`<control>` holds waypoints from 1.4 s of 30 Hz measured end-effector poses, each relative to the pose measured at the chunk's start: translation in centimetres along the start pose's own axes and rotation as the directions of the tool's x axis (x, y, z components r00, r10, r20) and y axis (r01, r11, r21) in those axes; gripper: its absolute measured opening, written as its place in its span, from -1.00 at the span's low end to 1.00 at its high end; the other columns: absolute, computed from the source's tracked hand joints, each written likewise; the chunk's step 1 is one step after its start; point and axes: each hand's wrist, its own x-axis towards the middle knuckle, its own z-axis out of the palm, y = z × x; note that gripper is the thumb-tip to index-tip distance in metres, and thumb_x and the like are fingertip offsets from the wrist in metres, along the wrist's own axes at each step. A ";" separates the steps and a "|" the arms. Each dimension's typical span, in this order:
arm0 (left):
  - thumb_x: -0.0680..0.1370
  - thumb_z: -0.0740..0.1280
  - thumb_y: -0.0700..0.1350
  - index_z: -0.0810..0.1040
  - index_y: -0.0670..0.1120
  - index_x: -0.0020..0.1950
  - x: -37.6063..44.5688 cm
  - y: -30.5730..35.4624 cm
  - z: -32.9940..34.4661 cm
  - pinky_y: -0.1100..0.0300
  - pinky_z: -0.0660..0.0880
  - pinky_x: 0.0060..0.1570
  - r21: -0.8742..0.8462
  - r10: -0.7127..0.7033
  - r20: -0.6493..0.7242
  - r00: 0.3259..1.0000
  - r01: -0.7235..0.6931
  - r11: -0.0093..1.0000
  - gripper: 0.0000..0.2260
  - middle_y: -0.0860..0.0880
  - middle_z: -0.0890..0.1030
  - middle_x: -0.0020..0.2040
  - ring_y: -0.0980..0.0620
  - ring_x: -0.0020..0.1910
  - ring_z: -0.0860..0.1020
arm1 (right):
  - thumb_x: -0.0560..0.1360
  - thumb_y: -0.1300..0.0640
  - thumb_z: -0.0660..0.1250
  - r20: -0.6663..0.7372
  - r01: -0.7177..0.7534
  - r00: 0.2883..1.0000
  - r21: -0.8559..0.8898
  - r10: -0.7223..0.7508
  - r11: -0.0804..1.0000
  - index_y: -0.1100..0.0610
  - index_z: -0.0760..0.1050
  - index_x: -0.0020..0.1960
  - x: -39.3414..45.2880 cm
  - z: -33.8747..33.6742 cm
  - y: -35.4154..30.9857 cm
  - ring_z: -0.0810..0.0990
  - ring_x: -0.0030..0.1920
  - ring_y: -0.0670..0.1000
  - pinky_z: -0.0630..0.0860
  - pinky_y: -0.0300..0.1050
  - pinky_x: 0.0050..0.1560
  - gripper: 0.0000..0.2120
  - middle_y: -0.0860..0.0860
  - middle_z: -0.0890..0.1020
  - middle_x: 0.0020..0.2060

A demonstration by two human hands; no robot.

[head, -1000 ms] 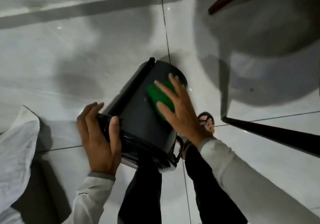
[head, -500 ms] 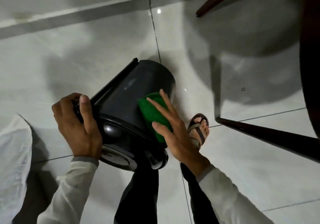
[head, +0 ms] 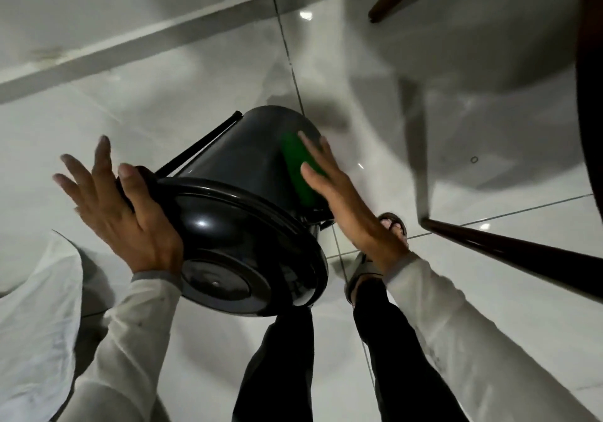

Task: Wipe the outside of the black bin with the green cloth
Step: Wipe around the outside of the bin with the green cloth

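The black bin [head: 241, 167] is tilted on its side above the floor, its lid end towards me and its base pointing away. My left hand [head: 120, 209] braces the lid rim at the left, thumb over the edge, the other fingers spread free. My right hand [head: 339, 193] lies flat on the bin's right side and presses the green cloth [head: 298, 167] against the wall. The cloth shows as a strip under the fingers.
White glossy floor tiles [head: 163, 102] lie below, with a wall base at the top left. Dark wooden chair legs [head: 509, 252] stand at the right and top right. A white cloth or bag [head: 36, 307] lies at the left. My sandalled foot [head: 391, 226] is under the bin.
The bin has rolled so its lid faces me more. My right hand and the cloth slid to the bin's right side. My left hand opened its fingers at the rim.
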 end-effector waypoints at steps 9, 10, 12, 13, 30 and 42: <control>0.71 0.03 0.04 0.21 0.05 0.66 -2.1 3.0 1.7 -0.34 -0.14 0.59 0.068 0.143 0.060 0.988 -0.147 0.987 -0.51 -0.17 0.00 0.72 -0.24 0.71 -0.12 | 0.73 -0.09 0.17 -0.194 -0.225 0.950 0.121 0.246 0.967 -0.03 0.25 0.66 5.2 -3.3 2.1 0.24 0.68 0.07 0.24 -0.03 0.64 -0.49 0.05 0.27 0.68; 0.71 0.03 0.05 0.22 0.05 0.66 -2.3 3.0 1.7 -0.33 -0.13 0.59 0.073 0.151 0.057 0.987 -0.155 0.985 -0.51 -0.18 0.01 0.72 -0.24 0.71 -0.11 | 0.74 -0.08 0.16 -0.221 -0.272 0.925 0.185 0.310 0.944 0.01 0.27 0.65 6.2 -3.5 2.4 0.36 0.62 0.11 0.32 0.02 0.61 -0.49 0.09 0.37 0.63; 0.71 0.03 0.03 0.22 0.04 0.66 -2.2 2.8 1.7 -0.30 -0.13 0.60 0.070 0.152 0.046 0.987 -0.155 0.985 -0.52 -0.18 0.02 0.72 -0.25 0.71 -0.10 | 0.73 -0.08 0.15 -0.246 -0.329 0.887 0.258 0.391 0.908 0.03 0.29 0.64 7.1 -3.3 2.6 0.46 0.53 0.16 0.40 0.07 0.56 -0.50 0.13 0.46 0.57; 0.72 0.04 0.02 0.22 0.04 0.66 -2.0 2.6 1.6 -0.29 -0.14 0.60 0.067 0.138 0.042 0.989 -0.141 0.988 -0.52 -0.19 0.02 0.72 -0.25 0.71 -0.10 | 0.73 -0.07 0.16 -0.248 -0.332 0.885 0.257 0.394 0.908 0.02 0.28 0.64 7.2 -3.0 2.5 0.47 0.52 0.16 0.41 0.09 0.56 -0.50 0.12 0.47 0.56; 0.56 0.13 0.46 0.25 -0.03 0.65 -3.8 3.2 1.0 -0.15 -0.09 0.58 0.089 0.153 0.052 0.987 -0.157 0.984 -0.20 -0.31 0.07 0.69 -0.41 0.67 -0.06 | 0.68 -0.04 0.26 -0.241 -0.369 0.877 0.220 0.416 0.903 -0.02 0.44 0.54 6.4 -3.0 1.8 0.61 0.34 0.13 0.57 -0.17 -0.04 -0.57 0.07 0.62 0.38; 0.52 0.06 0.57 0.20 0.17 0.65 -3.1 3.1 1.1 -0.69 -0.13 0.38 0.218 0.135 0.100 0.986 -0.154 0.964 -0.20 -0.27 0.00 0.71 -0.45 0.66 -0.11 | 0.55 -0.11 0.34 -0.149 -0.136 0.981 -0.049 0.127 0.990 -0.12 0.49 0.49 3.0 -1.7 -0.1 0.43 0.56 0.03 0.40 -0.02 0.53 -0.49 -0.01 0.47 0.57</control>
